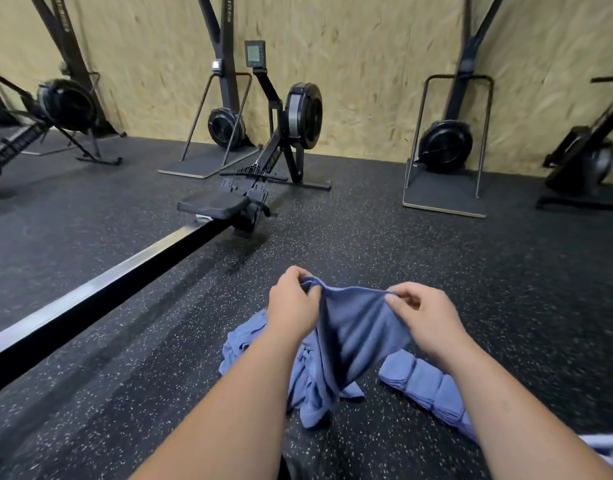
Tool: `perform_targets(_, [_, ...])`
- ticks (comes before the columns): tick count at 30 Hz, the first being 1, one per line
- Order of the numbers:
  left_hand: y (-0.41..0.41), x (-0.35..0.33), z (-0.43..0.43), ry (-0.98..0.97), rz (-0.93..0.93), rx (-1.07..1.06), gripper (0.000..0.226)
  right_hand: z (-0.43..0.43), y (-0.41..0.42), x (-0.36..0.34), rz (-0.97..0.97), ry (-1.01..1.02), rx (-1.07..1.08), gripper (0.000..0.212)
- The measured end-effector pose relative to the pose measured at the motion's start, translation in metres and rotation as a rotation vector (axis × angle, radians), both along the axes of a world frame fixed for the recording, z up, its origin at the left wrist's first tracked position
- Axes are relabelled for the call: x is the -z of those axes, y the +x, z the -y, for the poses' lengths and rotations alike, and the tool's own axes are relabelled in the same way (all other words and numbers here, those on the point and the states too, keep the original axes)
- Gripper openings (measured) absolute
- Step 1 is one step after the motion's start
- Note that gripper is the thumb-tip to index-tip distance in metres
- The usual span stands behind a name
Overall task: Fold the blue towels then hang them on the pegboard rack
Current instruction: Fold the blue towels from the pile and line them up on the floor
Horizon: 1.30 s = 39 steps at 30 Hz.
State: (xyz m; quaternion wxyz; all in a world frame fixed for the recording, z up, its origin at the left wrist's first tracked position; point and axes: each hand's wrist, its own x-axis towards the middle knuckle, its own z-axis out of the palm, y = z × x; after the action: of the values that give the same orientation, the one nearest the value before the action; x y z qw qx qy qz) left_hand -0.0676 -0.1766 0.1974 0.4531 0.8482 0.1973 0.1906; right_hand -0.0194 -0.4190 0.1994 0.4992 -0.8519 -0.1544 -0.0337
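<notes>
A blue towel (353,334) hangs between my hands above the dark speckled floor, its top edge stretched and its lower part drooping. My left hand (293,306) pinches one upper corner. My right hand (424,318) pinches the other. Under the held towel lies a loose heap of blue towels (242,344) on the floor. To the right, a row of folded blue towels (426,386) lies flat on the floor, partly hidden by my right forearm. No pegboard rack is in view.
A rowing machine (270,161) stands ahead left, its long rail (101,289) running toward the lower left. Ski machines on platforms (447,188) line the plywood wall (367,64). Bare rubber floor (506,271) lies to the right.
</notes>
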Motion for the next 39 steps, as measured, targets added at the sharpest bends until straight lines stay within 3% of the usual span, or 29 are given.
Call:
perform_targets(4, [0.008,0.000,0.018,0.136,0.048,0.381,0.050,0.002,0.002,-0.010,0.086,-0.132,-0.065,0.011])
perform_targets(7, [0.015,0.001,0.032,0.139,0.017,0.566,0.030,0.004,0.011,-0.006,0.079,-0.165,-0.094,0.009])
perform_targets(10, [0.027,0.004,0.038,0.188,0.005,0.549,0.002,0.008,0.022,0.002,0.051,-0.149,-0.084,0.009])
perform_targets(12, [0.036,0.005,0.039,0.193,0.010,0.493,0.012,0.014,0.033,0.006,0.004,-0.176,-0.105,0.011])
perform_targets(16, [0.057,0.004,0.038,0.125,0.031,0.306,0.013,0.029,0.055,0.013,-0.052,-0.353,-0.119,0.016])
perform_targets(20, [0.074,0.009,0.035,0.189,-0.060,0.210,0.013,0.038,0.067,0.012,-0.115,-0.064,-0.073,0.005])
perform_targets(23, [0.086,0.015,0.039,0.164,-0.065,0.327,0.002,0.034,0.075,0.012,-0.093,0.029,-0.108,0.004])
perform_targets(28, [0.098,0.013,0.059,0.041,0.034,0.596,0.031,0.030,0.085,0.018,-0.042,-0.017,-0.192,0.005])
perform_targets(33, [0.109,0.011,0.066,0.102,0.052,0.630,0.012,0.031,0.091,0.018,-0.009,-0.114,-0.226,0.010])
perform_targets(39, [0.118,0.015,0.070,0.051,0.034,0.664,0.014,0.035,0.095,0.018,0.032,-0.210,-0.149,0.016])
